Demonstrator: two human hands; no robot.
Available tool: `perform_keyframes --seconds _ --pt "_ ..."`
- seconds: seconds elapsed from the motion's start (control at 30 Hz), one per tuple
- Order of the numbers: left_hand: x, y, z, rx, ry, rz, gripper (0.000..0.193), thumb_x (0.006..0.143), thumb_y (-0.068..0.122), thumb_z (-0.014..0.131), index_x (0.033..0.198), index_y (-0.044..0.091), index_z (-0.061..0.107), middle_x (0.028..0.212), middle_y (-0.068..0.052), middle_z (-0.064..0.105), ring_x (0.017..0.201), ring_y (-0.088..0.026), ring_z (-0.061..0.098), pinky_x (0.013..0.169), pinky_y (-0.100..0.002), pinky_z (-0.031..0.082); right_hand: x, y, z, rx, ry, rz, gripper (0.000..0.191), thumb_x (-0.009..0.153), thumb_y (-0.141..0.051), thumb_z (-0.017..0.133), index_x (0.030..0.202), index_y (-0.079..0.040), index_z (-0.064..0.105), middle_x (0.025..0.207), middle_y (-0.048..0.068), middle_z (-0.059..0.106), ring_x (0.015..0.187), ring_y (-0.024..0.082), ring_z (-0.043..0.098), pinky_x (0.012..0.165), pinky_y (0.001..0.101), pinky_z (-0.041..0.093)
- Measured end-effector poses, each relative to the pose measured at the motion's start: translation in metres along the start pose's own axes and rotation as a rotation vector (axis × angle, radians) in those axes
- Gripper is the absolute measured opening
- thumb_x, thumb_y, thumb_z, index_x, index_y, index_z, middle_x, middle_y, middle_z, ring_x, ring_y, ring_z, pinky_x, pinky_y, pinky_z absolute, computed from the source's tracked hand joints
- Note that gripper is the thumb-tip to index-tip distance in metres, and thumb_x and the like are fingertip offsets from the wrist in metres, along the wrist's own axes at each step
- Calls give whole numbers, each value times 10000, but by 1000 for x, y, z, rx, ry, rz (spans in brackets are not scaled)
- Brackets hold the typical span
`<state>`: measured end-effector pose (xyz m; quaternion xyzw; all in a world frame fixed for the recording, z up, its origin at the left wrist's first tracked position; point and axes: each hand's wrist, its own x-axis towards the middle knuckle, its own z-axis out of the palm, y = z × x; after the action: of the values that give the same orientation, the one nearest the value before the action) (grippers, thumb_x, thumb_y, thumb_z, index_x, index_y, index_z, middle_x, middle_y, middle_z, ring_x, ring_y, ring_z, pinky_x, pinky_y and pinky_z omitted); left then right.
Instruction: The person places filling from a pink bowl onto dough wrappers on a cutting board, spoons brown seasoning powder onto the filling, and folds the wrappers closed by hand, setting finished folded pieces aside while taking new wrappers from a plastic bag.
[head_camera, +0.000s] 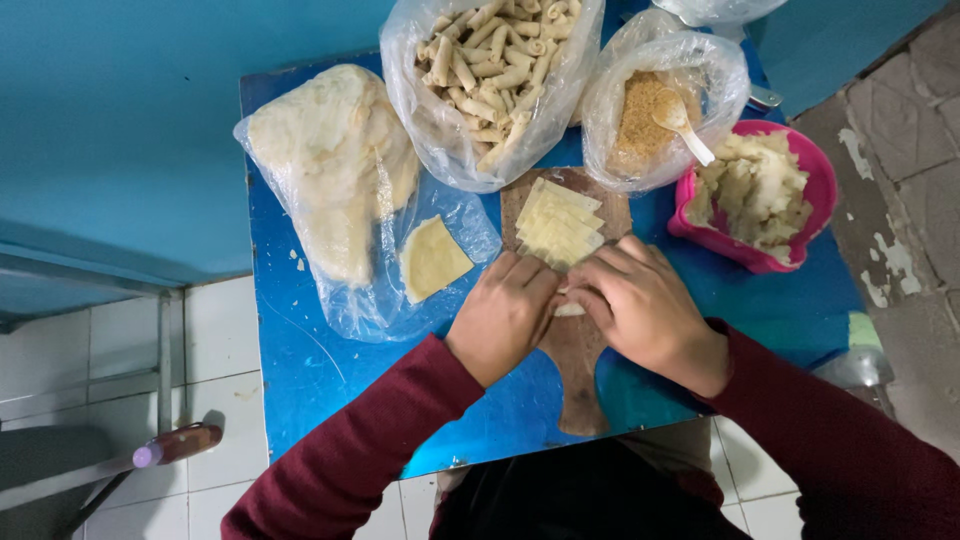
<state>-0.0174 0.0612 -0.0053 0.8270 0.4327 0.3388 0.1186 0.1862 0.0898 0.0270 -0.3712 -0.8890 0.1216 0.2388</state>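
Both hands press together on a small pale dough piece (570, 308) atop the brown wooden paddle board (572, 345); left hand (505, 315) and right hand (645, 310) curl over it, pinching; stacked dough squares (560, 222) at 12 o'clock; squeezing hard could, I'd judge, split the wrapper.

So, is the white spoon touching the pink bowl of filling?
Apart. The head view shows the white spoon resting inside the clear bag of crumbs, its handle ending short of the pink bowl, with bag plastic between them.
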Motion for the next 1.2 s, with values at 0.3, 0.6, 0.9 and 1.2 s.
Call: perform_keyframes --seconds 0.3,0.6,0.9,1.2 --pt "6 -3 -1 -34 109 -6 83 909 70 696 966 22 659 938 -145 628 905 -358 595 838 -434 509 1 2 0 -68 53 -16 129 859 -70 694 972 -117 736 949 32 672 907 295 566 813 416 454" --pt "1 1 -3 -41 105 -22 143 941 102 689 1034 -2 657 961 -148 644 912 -358 601 841 -439 510 2 3 0 -75 66 -40 153 850 -133 713 1001 -114 728 951 10 680 910 275 578 775 420 432" --pt "6 -4 2 43 170 -19 83 938 100 702 950 21 680 959 -127 615 924 -338 582 855 -427 512 3 2 4 -155 115 -44 159 907 -168 723 1056 -121 748 994 6 661 924 277 556 790 421 424" --pt "1 0 -3 -18 161 -104 264 915 123 707 1145 15 634 1040 -150 612 961 -368 558 875 -445 488 1 1 5 -272 146 -155 248 867 -85 690 1104 -112 758 1038 -35 672 972 212 565 801 398 421"
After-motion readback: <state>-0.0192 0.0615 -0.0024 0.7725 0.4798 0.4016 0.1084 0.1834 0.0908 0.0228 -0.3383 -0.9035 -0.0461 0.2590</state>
